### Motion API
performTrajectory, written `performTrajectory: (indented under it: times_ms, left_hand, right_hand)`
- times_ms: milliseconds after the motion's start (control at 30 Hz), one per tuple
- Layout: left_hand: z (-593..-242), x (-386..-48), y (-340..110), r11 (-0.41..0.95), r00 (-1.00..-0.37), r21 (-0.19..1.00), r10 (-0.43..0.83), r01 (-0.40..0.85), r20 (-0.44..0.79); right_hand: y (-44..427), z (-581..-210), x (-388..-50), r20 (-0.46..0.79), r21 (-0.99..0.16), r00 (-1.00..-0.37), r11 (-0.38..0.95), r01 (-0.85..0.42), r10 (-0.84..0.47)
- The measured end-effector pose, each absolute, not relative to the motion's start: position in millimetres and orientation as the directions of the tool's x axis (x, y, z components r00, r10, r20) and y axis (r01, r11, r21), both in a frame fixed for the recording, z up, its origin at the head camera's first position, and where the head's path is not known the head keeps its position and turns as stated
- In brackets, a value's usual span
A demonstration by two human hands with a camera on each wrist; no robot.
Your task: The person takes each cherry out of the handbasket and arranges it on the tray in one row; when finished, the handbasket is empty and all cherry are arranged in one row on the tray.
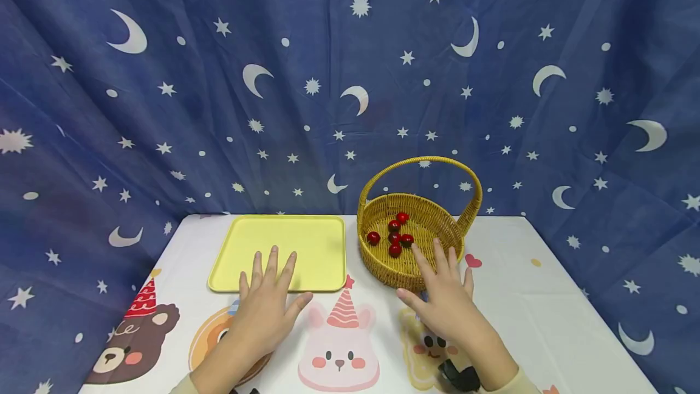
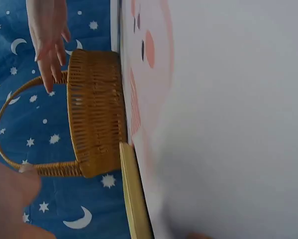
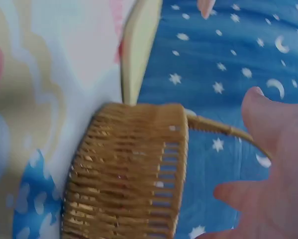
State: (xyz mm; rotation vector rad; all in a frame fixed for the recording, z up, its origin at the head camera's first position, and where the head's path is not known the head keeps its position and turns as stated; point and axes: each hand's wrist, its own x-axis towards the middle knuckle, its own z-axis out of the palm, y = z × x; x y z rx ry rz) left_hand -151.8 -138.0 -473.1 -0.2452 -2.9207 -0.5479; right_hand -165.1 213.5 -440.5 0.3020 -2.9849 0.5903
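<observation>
In the head view a yellow tray lies on the table at left, and a wicker basket with a tall handle stands right of it. Several dark red cherries lie inside the basket, mostly on its left side. My left hand, fingers spread, hovers by the tray's front edge and holds nothing. My right hand is spread at the basket's front right, its fingertips over the rim in that view; it grips nothing. The right wrist view shows the basket side beside my right hand.
The white tablecloth carries printed cartoon animals, among them a bear and a pink rabbit. A blue curtain with moons and stars hangs behind the table and at both sides. Something black shows by my right wrist.
</observation>
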Motion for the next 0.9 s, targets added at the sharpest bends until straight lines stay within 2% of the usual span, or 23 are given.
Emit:
performTrajectory:
  times_ms: [167, 433, 667, 900]
  left_hand:
    - [-462.4, -158.8, -120.9, 0.826, -0.947, 0.479, 0.189, 0.297, 0.261]
    - [-441.2, -191.1, -72.6, 0.587, -0.899, 0.683, 0.253, 0.435, 0.356]
    - [-433.3, -230.6, -27.0, 0.444, -0.883, 0.777, 0.360, 0.446, 0.301]
    - [-433.7, -272.9, 9.2, 0.469, -0.854, 0.780, 0.497, 0.414, 0.154]
  right_hand:
    - [232.0, -429.3, -179.8, 0.165, -0.520, -0.983, 0.839, -0.159, -0.084]
    - [263.6, -431.2, -205.9, 0.152, -0.765, -0.973, 0.644, -0.003, 0.176]
    - [286.1, -452.3, -225.4, 0.074, -0.881, -0.957, 0.469, 0.069, 0.279]
    - [296.4, -468.8, -233.7, -0.109, -0.967, -0.970, 0.202, 0.154, 0.216]
